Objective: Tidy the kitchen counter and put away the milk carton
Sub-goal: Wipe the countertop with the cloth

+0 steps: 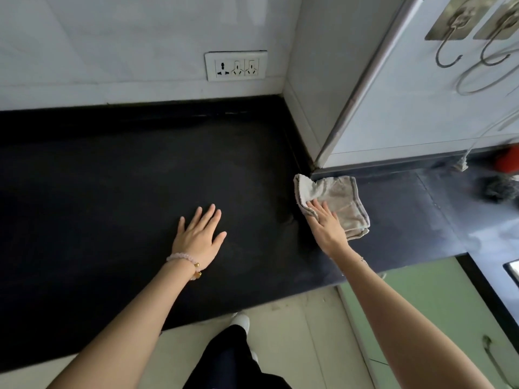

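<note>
Floor (280, 332) nearest, pale tile. A leg in black trousers (224, 357) stands on it, with a white shoe (241, 321) tucked against the front edge of the tabletop (112, 192). A green cupboard door (421, 299) sits lower right.

The tabletop is black and matte and runs the width of the view, turning a corner to the right.

Left hand (200, 234): flat on the bare tabletop near the middle, palm down, fingers straight and spread wide, holding nothing. There is a pale pink bead bracelet (182, 258) with a small gold charm on its wrist.

Right hand (327, 223): well apart from the left, reaching right. Its fingers lie straight on a folded grey-beige cloth (342, 197) and press it to the tabletop, not curled round it. The cloth lies at the tabletop's inner corner, its far edge just at the foot of a white panel (393, 108).

Farther right on the tabletop are a white plug (462, 165) on a hanging cord, a dark fuzzy lump (502, 188) and something red (507, 162), both blurred.

Beyond is a white wall (112, 51) with a triple socket plate (236, 66) just above the tabletop. Metal hooks (449, 51) are stuck on the panel, upper right.
</note>
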`<state>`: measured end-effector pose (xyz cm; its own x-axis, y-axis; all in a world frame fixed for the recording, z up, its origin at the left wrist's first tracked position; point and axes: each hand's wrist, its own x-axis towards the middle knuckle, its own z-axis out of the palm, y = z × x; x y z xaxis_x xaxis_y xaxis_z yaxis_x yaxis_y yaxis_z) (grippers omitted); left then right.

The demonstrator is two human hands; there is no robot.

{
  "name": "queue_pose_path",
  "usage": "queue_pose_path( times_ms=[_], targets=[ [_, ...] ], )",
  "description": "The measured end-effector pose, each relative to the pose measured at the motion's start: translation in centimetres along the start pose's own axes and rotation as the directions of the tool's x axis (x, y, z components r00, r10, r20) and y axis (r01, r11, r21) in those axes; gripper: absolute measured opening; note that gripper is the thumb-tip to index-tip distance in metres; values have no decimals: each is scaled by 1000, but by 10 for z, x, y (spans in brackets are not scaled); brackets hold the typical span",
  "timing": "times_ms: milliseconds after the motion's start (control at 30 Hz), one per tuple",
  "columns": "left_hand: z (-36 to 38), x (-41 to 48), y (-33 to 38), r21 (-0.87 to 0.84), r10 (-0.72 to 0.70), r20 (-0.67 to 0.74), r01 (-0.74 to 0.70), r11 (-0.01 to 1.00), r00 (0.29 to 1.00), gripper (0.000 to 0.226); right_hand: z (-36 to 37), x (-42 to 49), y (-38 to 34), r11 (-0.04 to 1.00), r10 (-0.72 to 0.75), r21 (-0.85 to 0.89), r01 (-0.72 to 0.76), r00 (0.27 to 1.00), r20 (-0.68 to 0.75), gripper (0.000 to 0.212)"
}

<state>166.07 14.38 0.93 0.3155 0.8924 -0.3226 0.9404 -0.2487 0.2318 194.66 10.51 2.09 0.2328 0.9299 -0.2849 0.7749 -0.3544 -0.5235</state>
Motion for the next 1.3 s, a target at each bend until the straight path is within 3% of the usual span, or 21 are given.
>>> queue_pose_path(
  times_ms=[333, 600, 767, 967, 1100, 1300],
  targets=[
    [-6, 1, 1, 7, 7, 55, -8, 1000, 998, 56, 23, -28, -7, 987, -130, -90, 137, 989, 72, 49],
    [-12, 2, -1, 16, 35, 61, -36, 999, 998, 54, 17, 8, -31, 994, -19, 105, 16, 999, 28, 48],
    [-15, 1, -3, 79, 61, 22, -63, 995, 998, 53, 24, 7, -39, 996, 8, 85, -7, 1000, -12, 47],
    [-11, -1, -6, 89, 108, -56, -102, 991, 993, 53, 32, -28, -25, 996, -83, 40, 81, 995, 46, 48],
    [-10, -3, -15, 51, 149, -89, -145, 988, 985, 50, 23, -14, -26, 992, -8, 129, 6, 1000, 21, 47],
    [-10, -2, -29, 64, 137, -22, -136, 989, 990, 54, 22, 24, -56, 992, 60, 114, -56, 998, -33, 47]
  ],
)
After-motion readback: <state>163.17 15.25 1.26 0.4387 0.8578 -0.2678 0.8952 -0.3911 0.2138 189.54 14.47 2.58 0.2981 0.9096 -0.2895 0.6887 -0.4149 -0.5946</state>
